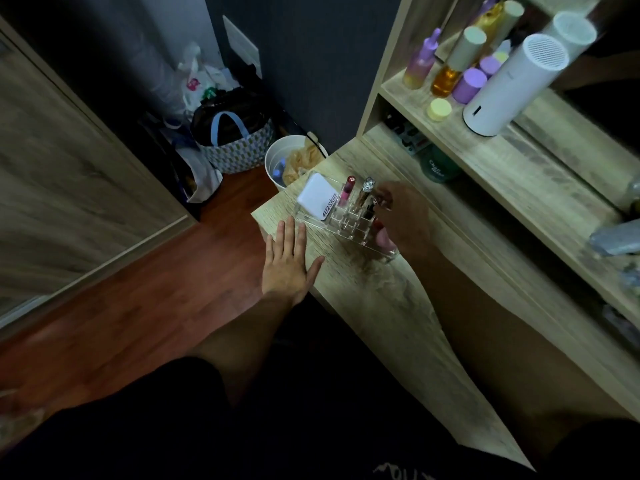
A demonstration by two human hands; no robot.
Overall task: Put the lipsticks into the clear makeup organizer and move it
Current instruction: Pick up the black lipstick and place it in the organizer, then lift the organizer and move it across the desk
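Wooden vanity top [381,306]: organizer [343,221], both hands near.

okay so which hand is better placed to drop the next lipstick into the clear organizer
Right. The right hand is already over the clear organizer, fingers curled at its slots beside the pink lipstick and silver lipstick. The left hand lies flat on the tabletop, holding nothing.

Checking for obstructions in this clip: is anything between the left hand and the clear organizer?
Nothing visible. The left hand lies flat on the tabletop just short of the clear organizer; only bare wood separates them. The right hand is already over its compartments.
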